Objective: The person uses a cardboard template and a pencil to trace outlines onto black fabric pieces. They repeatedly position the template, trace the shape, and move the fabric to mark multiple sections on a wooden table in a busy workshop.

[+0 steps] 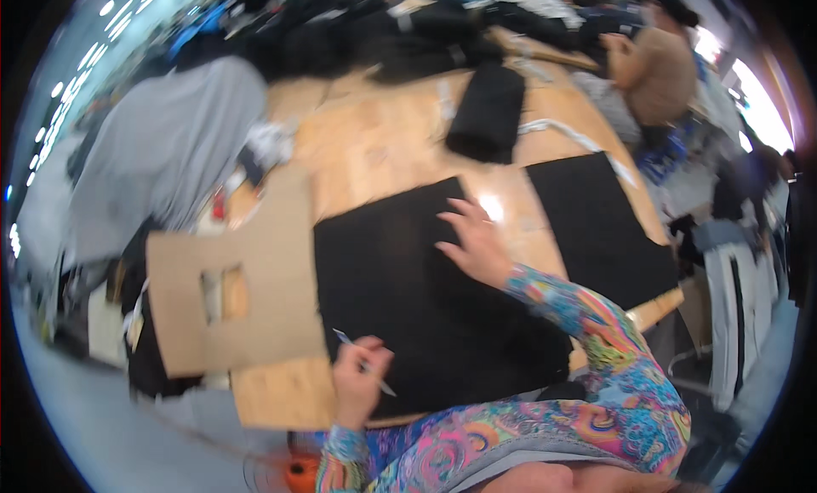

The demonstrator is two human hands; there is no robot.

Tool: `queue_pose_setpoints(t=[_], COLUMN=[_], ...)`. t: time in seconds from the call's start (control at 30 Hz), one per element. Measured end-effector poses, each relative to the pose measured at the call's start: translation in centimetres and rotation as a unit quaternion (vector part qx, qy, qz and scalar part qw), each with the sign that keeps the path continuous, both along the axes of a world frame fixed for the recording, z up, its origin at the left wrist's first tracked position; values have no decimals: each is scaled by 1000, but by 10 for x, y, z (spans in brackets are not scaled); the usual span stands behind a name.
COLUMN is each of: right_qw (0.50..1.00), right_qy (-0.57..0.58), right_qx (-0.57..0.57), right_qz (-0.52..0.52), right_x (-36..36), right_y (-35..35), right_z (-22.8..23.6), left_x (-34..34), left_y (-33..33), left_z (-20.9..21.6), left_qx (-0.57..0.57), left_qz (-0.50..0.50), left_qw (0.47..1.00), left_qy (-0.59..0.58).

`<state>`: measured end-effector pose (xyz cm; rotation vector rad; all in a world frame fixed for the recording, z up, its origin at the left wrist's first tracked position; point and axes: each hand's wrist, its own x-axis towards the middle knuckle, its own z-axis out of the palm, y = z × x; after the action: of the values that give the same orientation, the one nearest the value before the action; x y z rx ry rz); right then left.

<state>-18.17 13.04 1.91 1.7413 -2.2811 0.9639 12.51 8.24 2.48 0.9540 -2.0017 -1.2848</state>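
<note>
The left hand's fingers pinch a slim pale tool, the right hand's fingers are spread, black fabric lies between them, and brown cardboard lies left of the left fingers.

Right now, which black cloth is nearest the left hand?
The big flat one beside the brown sheet: the left hand overlaps its edge; others lie farther off.

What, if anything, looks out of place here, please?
The brown cardboard sheet with a rectangular cutout, beside the black fabric panel, looks oddly placed: it seems to overhang the left edge of the light wooden table.
</note>
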Motion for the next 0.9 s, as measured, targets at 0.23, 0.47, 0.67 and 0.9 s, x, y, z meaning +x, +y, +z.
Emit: queue_pose_setpoints(t=[0.23, 0.47, 0.67, 0.9], right_qw=[967, 944, 945, 945], right_qy=[-2, 135, 135, 136], right_qx=[207, 258, 253, 253], right_qz=[148, 156, 159, 156], right_x=[110, 122, 118, 121], right_y=[109, 139, 140, 139], right_z=[0, -32, -32, -33], left_x=[165, 168, 148, 144], left_y=[-93, -126, -147, -169], left_z=[-48, -87, -75, -70], left_qx=[-51, 56, 11, 40], left_qz=[519, 542, 568, 620], left_qw=[848, 828, 798, 751], left_qy=[99, 133, 201, 224])
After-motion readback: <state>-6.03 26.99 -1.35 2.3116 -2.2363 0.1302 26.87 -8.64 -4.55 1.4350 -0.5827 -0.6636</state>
